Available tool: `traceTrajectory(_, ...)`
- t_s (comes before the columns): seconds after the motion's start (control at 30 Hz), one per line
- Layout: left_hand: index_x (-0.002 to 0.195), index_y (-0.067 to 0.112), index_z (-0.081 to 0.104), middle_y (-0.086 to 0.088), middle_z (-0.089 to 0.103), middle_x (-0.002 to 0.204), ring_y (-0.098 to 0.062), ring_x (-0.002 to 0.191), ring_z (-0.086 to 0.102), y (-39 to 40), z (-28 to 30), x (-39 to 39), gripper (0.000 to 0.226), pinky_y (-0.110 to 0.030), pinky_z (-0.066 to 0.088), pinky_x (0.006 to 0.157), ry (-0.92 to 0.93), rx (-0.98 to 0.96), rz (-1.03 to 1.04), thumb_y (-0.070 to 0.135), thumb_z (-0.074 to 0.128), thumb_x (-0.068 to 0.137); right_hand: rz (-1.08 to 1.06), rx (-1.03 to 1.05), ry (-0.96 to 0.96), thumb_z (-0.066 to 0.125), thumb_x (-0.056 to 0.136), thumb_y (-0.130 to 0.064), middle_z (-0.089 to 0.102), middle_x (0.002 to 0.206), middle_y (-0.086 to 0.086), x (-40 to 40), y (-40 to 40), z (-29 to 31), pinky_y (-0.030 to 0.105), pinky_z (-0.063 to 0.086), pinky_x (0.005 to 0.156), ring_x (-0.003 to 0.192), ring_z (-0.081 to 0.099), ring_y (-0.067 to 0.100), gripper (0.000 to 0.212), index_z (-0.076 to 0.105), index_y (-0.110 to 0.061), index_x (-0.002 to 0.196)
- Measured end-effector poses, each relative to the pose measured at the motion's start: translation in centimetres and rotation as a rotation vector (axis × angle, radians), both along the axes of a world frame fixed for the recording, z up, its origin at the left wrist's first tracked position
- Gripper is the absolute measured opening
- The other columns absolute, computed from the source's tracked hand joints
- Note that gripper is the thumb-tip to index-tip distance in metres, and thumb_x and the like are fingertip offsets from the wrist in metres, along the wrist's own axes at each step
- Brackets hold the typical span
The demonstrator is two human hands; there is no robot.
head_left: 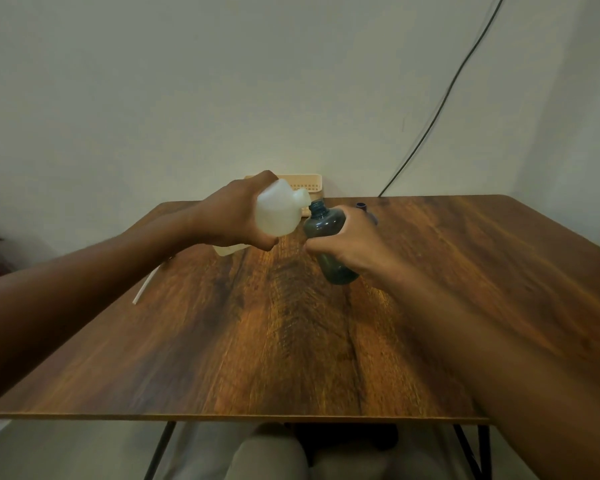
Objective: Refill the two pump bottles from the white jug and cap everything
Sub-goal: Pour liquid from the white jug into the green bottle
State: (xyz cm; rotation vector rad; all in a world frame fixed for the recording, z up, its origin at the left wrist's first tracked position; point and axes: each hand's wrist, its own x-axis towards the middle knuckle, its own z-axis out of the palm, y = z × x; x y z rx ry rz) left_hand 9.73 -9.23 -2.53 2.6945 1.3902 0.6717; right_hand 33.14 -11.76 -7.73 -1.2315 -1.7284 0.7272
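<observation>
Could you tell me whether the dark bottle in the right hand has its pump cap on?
No, the dark bottle in the right hand has a bare, open neck, with the white jug spout tipped against it.

White jug [278, 212] tilted — spout at teal bottle [326, 225] mouth

Above the brown wooden table [257, 341], the white plastic jug [278, 213] tilts in the left hand [236, 216], its spout just left of the open neck of the dark translucent bottle [328, 237] — gripped by the right hand [350, 240]. Behind the jug stands a beige slotted basket [309, 185]; a thin white tube [146, 284] lies on the table to the jug's left.
</observation>
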Motion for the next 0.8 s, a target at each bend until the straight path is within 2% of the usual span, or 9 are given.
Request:
traceTrajectory(0.33, 0.138, 0.024, 0.044, 0.007, 0.054, 0.126, -0.018, 0.109, 0.056, 0.1, 0.9, -0.2, 0.088, -0.019, 0.049, 0.074, 0.045, 0.000, -0.009, 0.031, 0.094, 0.066, 0.006, -0.019, 0.027, 0.088, 0.070, -0.026, 0.061, 0.098, -0.013, -0.1, -0.2, 0.0, 0.019, 0.044, 0.064, 0.088, 0.060, 0.007, 0.050, 0.056, -0.031, 0.110)
traceTrajectory(0.5, 0.140, 0.024, 0.044, 0.001, 0.056, 0.132, -0.020, 0.113, 0.056, -0.1, 1.1, -0.2, 0.089, -0.027, 0.053, 0.081, 0.068, -0.004, -0.006, 0.032, 0.094, 0.067, 0.020, -0.037, 0.036, 0.088, 0.070, -0.025, 0.061, 0.098, -0.014, -0.3, -0.3, -0.1, 0.021, 0.044, 0.066, 0.089, 0.060, 0.008, 0.044, 0.055, -0.038, 0.097)
traceTrajectory(0.67, 0.139, 0.022, 0.044, 0.000, 0.057, 0.133, -0.021, 0.114, 0.057, -0.5, 1.5, 0.0, 0.087, -0.030, 0.056, 0.084, 0.094, -0.003, -0.001, 0.032, 0.094, 0.068, 0.018, -0.044, 0.053, 0.088, 0.069, -0.024, 0.062, 0.099, -0.013, -0.3, -0.3, -0.2, 0.022, 0.044, 0.067, 0.092, 0.060, 0.008, 0.045, 0.054, -0.038, 0.095)
traceTrajectory(0.8, 0.140, 0.020, 0.044, -0.003, 0.056, 0.135, -0.024, 0.116, 0.057, -0.8, 1.9, 0.2, 0.087, -0.040, 0.058, 0.091, 0.114, -0.017, 0.002, 0.031, 0.093, 0.069, 0.012, -0.043, 0.059, 0.088, 0.070, -0.024, 0.062, 0.098, -0.012, -0.4, -0.4, -0.3, 0.023, 0.044, 0.067, 0.091, 0.060, 0.009, 0.044, 0.055, -0.038, 0.096)
